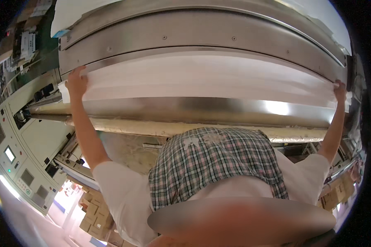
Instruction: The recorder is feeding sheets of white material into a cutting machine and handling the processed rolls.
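Observation:
A long strip of white sheet (210,76) stretches across the machine in front of me, between my widely spread arms. At its left end, my left hand (77,81) is closed around the upper corner, with the fingers curled. Far to the right, my right hand (339,90) pinches the opposite upper corner. The sheet's top edge runs along a seam below a metal panel (198,31) with screws. Beneath its lower edge shows a shiny metal surface (169,106). I cannot tell whether the middle of the sheet touches the metal.
A pale wrapped roller (140,126) spans the machine between me and the sheet. On the left stands a light control cabinet (18,152) with a lit screen. Cardboard boxes (95,216) are stacked at lower left, and more boxes (338,191) stand at lower right.

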Demonstrator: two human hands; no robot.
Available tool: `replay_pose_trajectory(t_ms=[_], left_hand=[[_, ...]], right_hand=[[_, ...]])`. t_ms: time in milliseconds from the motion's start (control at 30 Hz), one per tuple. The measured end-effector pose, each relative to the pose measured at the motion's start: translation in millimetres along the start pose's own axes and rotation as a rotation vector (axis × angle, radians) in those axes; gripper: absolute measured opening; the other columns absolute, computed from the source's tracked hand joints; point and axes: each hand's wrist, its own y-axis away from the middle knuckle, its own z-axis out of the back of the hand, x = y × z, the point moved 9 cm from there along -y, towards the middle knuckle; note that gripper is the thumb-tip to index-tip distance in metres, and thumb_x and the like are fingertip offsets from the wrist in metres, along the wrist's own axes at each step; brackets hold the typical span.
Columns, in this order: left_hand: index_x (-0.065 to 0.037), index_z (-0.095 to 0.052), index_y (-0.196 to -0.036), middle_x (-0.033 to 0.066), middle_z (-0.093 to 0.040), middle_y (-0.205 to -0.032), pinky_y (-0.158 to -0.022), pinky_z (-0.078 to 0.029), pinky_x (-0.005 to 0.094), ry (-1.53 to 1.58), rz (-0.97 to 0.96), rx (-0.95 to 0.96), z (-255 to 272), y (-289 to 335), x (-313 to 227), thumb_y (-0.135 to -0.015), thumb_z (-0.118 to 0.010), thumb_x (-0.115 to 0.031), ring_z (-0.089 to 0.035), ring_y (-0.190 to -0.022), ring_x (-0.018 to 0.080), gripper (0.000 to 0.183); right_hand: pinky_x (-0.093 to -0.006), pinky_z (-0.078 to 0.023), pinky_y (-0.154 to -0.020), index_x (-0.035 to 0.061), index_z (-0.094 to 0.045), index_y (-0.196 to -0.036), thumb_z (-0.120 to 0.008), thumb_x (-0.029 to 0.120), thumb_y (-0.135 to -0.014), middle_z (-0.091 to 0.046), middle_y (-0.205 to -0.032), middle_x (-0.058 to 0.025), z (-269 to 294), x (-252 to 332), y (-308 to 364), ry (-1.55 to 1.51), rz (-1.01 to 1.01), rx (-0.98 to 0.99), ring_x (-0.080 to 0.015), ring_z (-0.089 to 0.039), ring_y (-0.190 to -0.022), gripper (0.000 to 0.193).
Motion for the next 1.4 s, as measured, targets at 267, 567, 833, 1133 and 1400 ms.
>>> replay_pose_trajectory(t_ms=[267,567,833,1133,1400], left_hand=[[-0.008,-0.062,-0.093,0.0103,-0.063,-0.095,-0.078,-0.047,0.0329,0.921,-0.457,-0.164,57.4,115.5,-208.0,-0.075,-0.056,0.001,-0.060,-0.090,0.0255,0.021],[-0.007,-0.058,-0.099,0.0146,-0.054,-0.109,-0.095,-0.030,0.0521,0.479,-0.233,-0.479,-16.6,75.5,-137.5,-0.080,-0.055,-0.018,-0.047,-0.105,0.0354,0.022],[-0.007,-0.057,-0.103,0.0144,-0.056,-0.110,-0.085,-0.038,0.0536,-0.023,0.121,-0.490,-53.2,-5.8,21.2,-0.083,-0.051,-0.034,-0.050,-0.103,0.0377,0.034],[-0.008,-0.062,-0.089,0.0110,-0.062,-0.091,-0.072,-0.046,0.0413,0.733,-0.374,-0.204,41.7,-21.4,-155.2,-0.085,-0.052,-0.024,-0.058,-0.083,0.0310,0.020],[-0.006,-0.061,-0.080,0.0171,-0.061,-0.079,-0.072,-0.044,0.0472,0.136,-0.183,0.082,19.7,-16.5,-69.5,-0.088,-0.042,-0.034,-0.057,-0.082,0.0371,0.035]], right_hand=[[-0.0284,-0.047,-0.078,0.0016,-0.057,-0.103,-0.055,0.004,-0.084,-0.061,-0.102,-0.0086,163.5,330.1,127.0,-0.908,0.178,-0.357,-0.0147,-0.058,-0.090,0.020],[-0.0316,-0.048,-0.078,0.0020,-0.057,-0.101,-0.056,-0.004,-0.077,-0.056,-0.105,-0.0126,219.9,550.5,163.1,-1.139,0.620,-0.187,-0.0260,-0.056,-0.097,0.025],[-0.0384,-0.040,-0.092,0.0060,-0.056,-0.107,-0.058,0.002,-0.074,-0.055,-0.115,-0.0121,223.0,620.2,183.4,-0.910,0.956,-0.240,-0.0308,-0.050,-0.106,0.033],[-0.0400,-0.037,-0.093,0.0063,-0.050,-0.114,-0.059,0.008,-0.074,-0.053,-0.115,-0.0120,232.5,651.3,199.7,-0.910,1.051,-0.178,-0.0292,-0.047,-0.111,0.041],[-0.0397,-0.036,-0.095,0.0068,-0.049,-0.115,-0.058,0.007,-0.073,-0.053,-0.115,-0.0124,238.1,661.7,202.3,-0.938,1.075,-0.193,-0.0289,-0.046,-0.111,0.043]])
